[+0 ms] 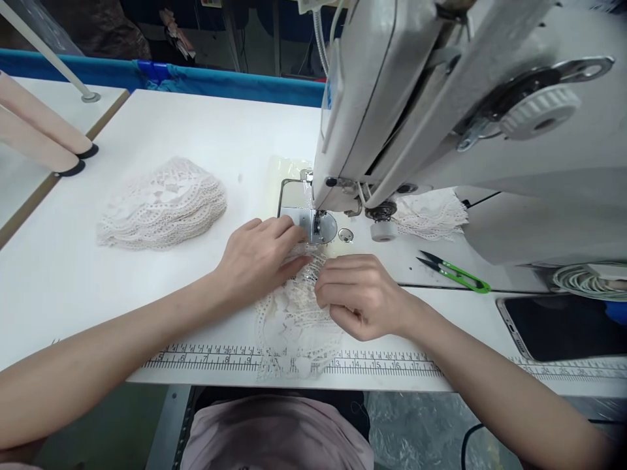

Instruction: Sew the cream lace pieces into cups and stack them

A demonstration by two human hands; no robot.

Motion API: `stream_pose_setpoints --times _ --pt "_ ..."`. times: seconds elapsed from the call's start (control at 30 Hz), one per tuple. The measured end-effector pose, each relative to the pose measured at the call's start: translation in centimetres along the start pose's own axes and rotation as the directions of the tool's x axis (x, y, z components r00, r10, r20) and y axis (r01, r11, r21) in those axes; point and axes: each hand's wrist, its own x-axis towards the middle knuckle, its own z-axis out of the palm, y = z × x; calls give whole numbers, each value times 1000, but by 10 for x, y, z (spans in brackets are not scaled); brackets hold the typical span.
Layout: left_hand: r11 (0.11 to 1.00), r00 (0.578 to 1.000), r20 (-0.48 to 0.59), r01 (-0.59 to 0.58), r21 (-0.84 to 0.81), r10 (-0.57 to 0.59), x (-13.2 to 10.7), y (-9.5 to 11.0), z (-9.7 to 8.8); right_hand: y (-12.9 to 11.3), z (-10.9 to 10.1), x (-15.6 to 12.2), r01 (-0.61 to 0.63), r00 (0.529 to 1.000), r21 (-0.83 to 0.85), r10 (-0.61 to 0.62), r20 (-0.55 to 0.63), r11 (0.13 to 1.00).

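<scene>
A piece of white lace [298, 326] lies on the sewing machine table just in front of the presser foot [317, 225], and its lower end reaches over the printed ruler. My left hand [262, 258] rests at its upper left edge, thumb and fingers closing on the lace close to the needle plate [294, 219]. On the other side, my right hand [365, 297] has its fingers curled in and pinches the lace's right edge. The fingertips of both hands partly hide the lace. The sewing machine head [372, 98] stands directly above and beyond my hands.
A stack of lace pieces [164, 205] lies on the left, and more lace [431, 214] sits under the machine arm. Green-handled thread snips [455, 271] and a phone [568, 326] are at right. Two pale rods with black ends [46, 127] jut in at left.
</scene>
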Motion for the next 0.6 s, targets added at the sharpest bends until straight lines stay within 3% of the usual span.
stream_pose_setpoints --times 0.1,0.27,0.4,0.5,0.6 --pt "997 1000 1 -18 -79 18 2 3 1 0 1 0 -1 1000 7 1 -5 1000" --pt "963 982 127 163 -217 -137 1 7 -9 -2 0 -1 -20 1000 6 20 -2 1000" --pt "927 962 197 240 -289 -187 -4 8 -18 -5 -1 0 -68 997 -31 67 -33 997" --pt "929 954 222 258 -264 -202 -7 8 -23 -6 0 2 -220 972 -52 215 -92 974" --pt "933 959 211 243 -266 -190 -7 9 -25 -8 1 3 -414 907 3 413 -80 910"
